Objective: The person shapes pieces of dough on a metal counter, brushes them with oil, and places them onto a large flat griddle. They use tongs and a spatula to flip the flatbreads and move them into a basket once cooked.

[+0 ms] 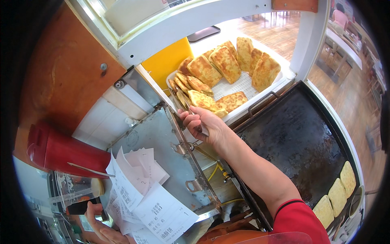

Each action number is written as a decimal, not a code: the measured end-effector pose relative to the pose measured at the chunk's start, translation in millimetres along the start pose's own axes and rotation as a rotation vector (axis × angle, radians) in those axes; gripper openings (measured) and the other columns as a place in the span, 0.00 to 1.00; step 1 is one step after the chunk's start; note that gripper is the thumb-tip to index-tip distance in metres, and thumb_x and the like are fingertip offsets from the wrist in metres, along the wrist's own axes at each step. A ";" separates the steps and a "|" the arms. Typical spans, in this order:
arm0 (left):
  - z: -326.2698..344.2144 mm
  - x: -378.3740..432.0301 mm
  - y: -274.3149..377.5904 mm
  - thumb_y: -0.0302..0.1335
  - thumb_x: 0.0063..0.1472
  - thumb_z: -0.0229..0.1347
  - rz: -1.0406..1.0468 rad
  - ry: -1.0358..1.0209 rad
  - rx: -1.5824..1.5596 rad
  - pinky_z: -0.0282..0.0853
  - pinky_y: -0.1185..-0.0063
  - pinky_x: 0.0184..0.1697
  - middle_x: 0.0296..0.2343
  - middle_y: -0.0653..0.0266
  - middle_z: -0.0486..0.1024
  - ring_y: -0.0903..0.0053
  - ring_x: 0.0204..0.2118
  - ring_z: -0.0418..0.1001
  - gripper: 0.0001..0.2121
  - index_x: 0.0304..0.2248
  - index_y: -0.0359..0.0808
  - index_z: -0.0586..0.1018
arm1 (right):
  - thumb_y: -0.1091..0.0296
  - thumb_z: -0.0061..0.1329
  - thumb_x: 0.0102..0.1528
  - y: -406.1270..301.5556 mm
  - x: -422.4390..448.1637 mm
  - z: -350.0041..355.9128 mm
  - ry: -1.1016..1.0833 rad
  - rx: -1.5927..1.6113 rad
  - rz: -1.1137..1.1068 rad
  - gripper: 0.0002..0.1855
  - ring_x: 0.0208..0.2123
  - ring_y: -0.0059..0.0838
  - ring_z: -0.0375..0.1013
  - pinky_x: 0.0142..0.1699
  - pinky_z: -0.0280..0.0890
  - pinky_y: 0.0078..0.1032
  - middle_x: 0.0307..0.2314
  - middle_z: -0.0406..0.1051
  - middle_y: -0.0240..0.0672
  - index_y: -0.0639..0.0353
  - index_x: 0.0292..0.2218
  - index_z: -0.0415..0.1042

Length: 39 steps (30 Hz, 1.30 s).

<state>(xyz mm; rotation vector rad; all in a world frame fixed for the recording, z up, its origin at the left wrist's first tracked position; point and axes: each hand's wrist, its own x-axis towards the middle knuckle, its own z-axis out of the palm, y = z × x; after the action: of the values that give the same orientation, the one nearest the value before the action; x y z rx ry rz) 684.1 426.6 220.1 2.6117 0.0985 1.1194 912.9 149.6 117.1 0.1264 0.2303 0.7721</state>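
Note:
My right hand [199,122] is closed around the handle of metal tongs [182,100], whose far end reaches in among the folded browned flatbreads [199,84] at the near left of a white plastic tray [283,77]. Whether the tongs grip a bread cannot be told. More browned flatbreads [225,64] lean along the tray's far side. At the lower left, my left hand [105,227] is partly cut off by the frame, fingers apart, beside a bundle of printed paper slips [163,213]; whether it holds them is unclear.
A black flat griddle [286,140] with pale flatbreads [333,196] at its near right edge lies right of my forearm. A metal counter [146,134] stands left, with a red container [76,149] beyond the slips. A yellow board [170,64] borders the tray. A person [340,16] is far off.

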 end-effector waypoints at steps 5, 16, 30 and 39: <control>1.6 0.9 -2.4 0.46 0.63 0.28 0.055 0.004 -0.029 0.54 0.77 0.43 0.30 0.66 0.62 0.80 0.36 0.59 0.27 0.49 0.35 0.64 | 0.58 0.27 0.62 -11.2 8.3 4.8 0.037 0.012 -0.014 0.17 0.13 0.12 0.57 0.15 0.56 0.10 0.18 0.60 0.26 0.64 0.32 0.59; -0.9 -0.9 -8.1 0.47 0.63 0.27 0.011 -0.011 -0.003 0.52 0.76 0.46 0.33 0.65 0.63 0.77 0.38 0.59 0.28 0.50 0.33 0.64 | 0.57 0.29 0.62 -12.9 26.3 0.9 -0.036 0.171 0.004 0.18 0.14 0.12 0.56 0.14 0.55 0.10 0.19 0.60 0.27 0.65 0.33 0.58; -2.1 -0.2 -17.0 0.53 0.61 0.26 0.001 -0.005 0.055 0.55 0.75 0.45 0.30 0.67 0.62 0.79 0.36 0.61 0.30 0.50 0.38 0.65 | 0.57 0.30 0.62 -23.3 42.2 -0.1 0.004 0.144 -0.019 0.17 0.15 0.14 0.57 0.16 0.56 0.10 0.21 0.61 0.29 0.66 0.35 0.58; 0.5 -1.4 -19.4 0.53 0.61 0.28 -0.038 0.025 0.054 0.56 0.75 0.44 0.28 0.67 0.63 0.79 0.34 0.61 0.30 0.49 0.38 0.65 | 0.56 0.30 0.62 -15.9 42.0 -5.5 -0.067 0.253 0.009 0.18 0.15 0.13 0.57 0.15 0.54 0.10 0.20 0.61 0.28 0.64 0.35 0.58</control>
<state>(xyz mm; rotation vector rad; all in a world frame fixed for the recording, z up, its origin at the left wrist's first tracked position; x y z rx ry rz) 684.6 444.8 213.0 2.6321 0.1852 1.1521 951.3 168.0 102.0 0.3918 0.2631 0.7446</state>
